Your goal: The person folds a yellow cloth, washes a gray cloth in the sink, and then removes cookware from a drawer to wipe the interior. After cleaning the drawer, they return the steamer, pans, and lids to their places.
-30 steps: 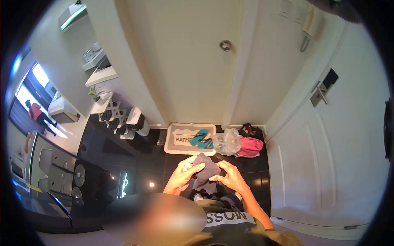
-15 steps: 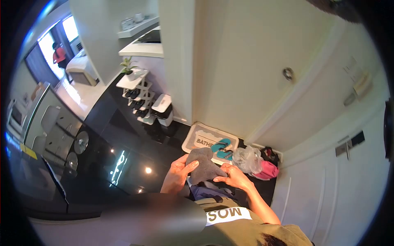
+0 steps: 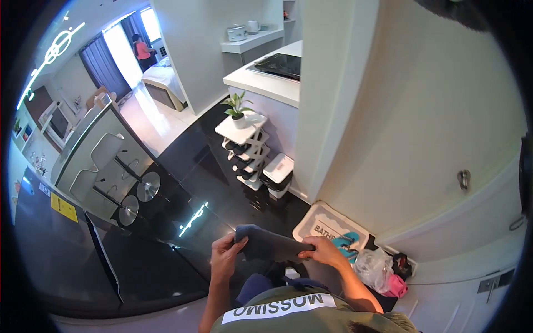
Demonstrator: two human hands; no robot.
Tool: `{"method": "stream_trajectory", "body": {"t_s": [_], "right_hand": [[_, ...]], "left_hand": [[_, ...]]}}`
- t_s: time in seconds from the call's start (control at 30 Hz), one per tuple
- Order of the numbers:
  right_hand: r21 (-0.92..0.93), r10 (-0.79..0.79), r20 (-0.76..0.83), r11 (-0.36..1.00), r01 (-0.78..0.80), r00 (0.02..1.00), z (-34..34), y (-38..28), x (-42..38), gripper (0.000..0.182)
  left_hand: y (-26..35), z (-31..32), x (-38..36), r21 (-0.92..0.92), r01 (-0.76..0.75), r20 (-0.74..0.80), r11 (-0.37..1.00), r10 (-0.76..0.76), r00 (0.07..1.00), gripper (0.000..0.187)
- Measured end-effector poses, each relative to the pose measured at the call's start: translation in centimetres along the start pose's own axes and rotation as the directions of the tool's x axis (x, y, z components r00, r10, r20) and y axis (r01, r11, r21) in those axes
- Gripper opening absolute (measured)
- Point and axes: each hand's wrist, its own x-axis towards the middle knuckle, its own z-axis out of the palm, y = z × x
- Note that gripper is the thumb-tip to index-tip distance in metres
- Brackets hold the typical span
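Observation:
A dark grey cloth (image 3: 272,244) is stretched sideways in front of my body, its exact kind not clear. At its left end, my left hand (image 3: 224,257) pinches the edge between thumb and fingers. My right hand (image 3: 324,252) grips the opposite end the same way. Below the cloth are my olive shirt with white lettering (image 3: 280,308) and a white shoe tip (image 3: 291,272).
A bath mat (image 3: 316,219) with teal slippers (image 3: 347,244) lies by the door, beside plastic bags (image 3: 375,269). A shoe rack (image 3: 241,130) with a potted plant (image 3: 237,108) and a bin (image 3: 277,172) stand ahead. Bar stools (image 3: 108,152) are leftward; another person (image 3: 143,51) stands far back.
My view has swung to the left and up. The cloth, bunched and hanging between my hands before, is now pulled out wide, with my hands farther apart.

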Motion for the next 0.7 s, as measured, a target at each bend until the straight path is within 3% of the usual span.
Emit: {"method": "stream_trajectory", "body": {"t_s": [0.07, 0.13, 0.2, 0.23, 0.5, 0.57, 0.63, 0.7], "right_hand": [[-0.018, -0.158, -0.025, 0.987, 0.158, 0.987, 1.4, 0.0, 4.8, 0.024], [-0.023, -0.212, 0.037, 0.977, 0.212, 0.977, 2.3, -1.3, 9.9, 0.022], [-0.034, -0.224, 0.033, 0.974, 0.225, 0.974, 3.4, -2.6, 15.1, 0.021], [-0.060, -0.248, 0.030, 0.967, 0.249, 0.968, 4.2, -3.1, 17.7, 0.021], [0.034, -0.097, -0.115, 0.994, 0.102, 0.989, 6.7, -11.3, 32.5, 0.024], [0.075, -0.033, -0.155, 0.996, 0.045, 0.987, 6.5, -12.4, 35.7, 0.025], [0.030, -0.065, -0.242, 0.997, 0.075, 0.968, 5.6, -12.6, 38.4, 0.027], [0.065, -0.010, -0.279, 0.997, 0.030, 0.960, 4.9, -12.9, 41.2, 0.027]], "left_hand": [[2.1, -2.0, 2.4, 0.069, -0.115, -0.146, 0.991, 0.124, 0.981, 0.018], [3.4, -5.2, 5.3, 0.032, -0.137, -0.192, 0.990, 0.141, 0.971, 0.017], [4.0, -9.3, 8.5, 0.069, -0.267, -0.242, 0.961, 0.276, 0.930, 0.015], [4.3, -11.3, 10.1, 0.018, -0.256, -0.265, 0.966, 0.252, 0.931, 0.013], [12.8, -22.7, 25.0, 0.084, -0.318, -0.164, 0.944, 0.328, 0.930, 0.013], [14.5, -24.5, 29.0, 0.028, -0.282, -0.120, 0.959, 0.284, 0.951, 0.014], [15.5, -26.2, 33.2, -0.037, -0.212, -0.080, 0.977, 0.209, 0.975, 0.018], [15.6, -27.7, 37.4, -0.035, -0.221, -0.010, 0.975, 0.221, 0.975, 0.020]]}}
